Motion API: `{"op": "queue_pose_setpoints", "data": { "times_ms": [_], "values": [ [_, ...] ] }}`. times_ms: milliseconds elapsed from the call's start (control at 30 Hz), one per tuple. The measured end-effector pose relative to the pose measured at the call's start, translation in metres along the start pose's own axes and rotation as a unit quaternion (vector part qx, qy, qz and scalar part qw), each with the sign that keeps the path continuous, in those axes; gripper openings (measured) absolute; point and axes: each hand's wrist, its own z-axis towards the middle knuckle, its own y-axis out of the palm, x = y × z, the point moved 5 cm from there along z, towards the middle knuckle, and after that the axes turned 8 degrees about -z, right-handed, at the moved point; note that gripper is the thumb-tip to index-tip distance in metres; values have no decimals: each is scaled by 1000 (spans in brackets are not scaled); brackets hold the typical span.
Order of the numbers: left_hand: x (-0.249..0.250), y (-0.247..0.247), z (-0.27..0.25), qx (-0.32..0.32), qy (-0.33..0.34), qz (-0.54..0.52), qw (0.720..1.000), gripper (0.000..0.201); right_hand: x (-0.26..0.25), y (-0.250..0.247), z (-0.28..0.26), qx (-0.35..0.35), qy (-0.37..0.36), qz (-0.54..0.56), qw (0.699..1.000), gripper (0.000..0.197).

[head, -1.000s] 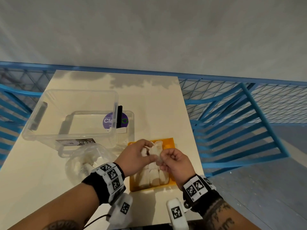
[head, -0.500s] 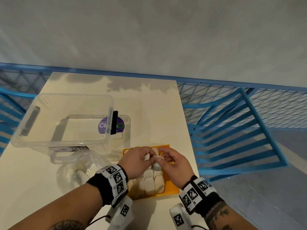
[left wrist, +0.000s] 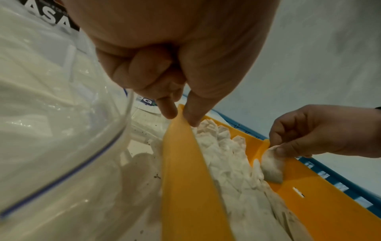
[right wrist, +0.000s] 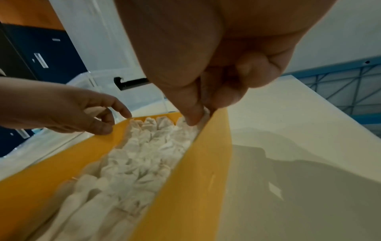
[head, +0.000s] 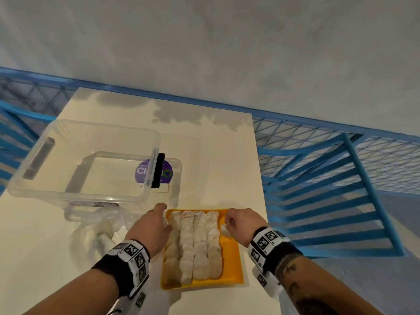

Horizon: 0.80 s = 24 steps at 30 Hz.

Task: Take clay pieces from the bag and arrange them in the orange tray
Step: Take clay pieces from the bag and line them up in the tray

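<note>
Right hand (head: 241, 226) pinches clay piece (left wrist: 272, 169) low at orange tray (head: 231, 264) far right corner, beside four packed clay rows (head: 195, 242). Left hand (head: 150, 228) loosely curled, thumb on tray's left rim.

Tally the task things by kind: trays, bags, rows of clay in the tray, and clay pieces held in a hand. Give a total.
orange tray: 1
plastic bag: 1
clay rows in the tray: 4
clay piece pinched by the right hand: 1
total: 7

Left hand (head: 150, 228) fingers relaxed, right hand (head: 241, 225) pinching clay piece (left wrist: 272, 168)
</note>
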Motion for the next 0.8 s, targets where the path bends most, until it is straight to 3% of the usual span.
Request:
{"op": "queue_pose_setpoints", "data": {
  "times_ms": [133, 333, 667, 800],
  "values": [
    [0, 2, 1, 8, 10, -1, 1000, 52, -5, 2, 21, 14, -18, -30, 999, 17],
    [-1, 2, 1, 3, 12, -5, 1000, 49, -1, 4, 35, 32, 37, -35, 998, 13],
    [3, -3, -2, -9, 14, -14, 1000, 53, 0, -5, 36, 23, 97, 14, 995, 12],
    [18, -10, -11, -12, 64, -74, 995, 55, -5, -19, 21, 48, 93, 73, 992, 11]
  ]
}}
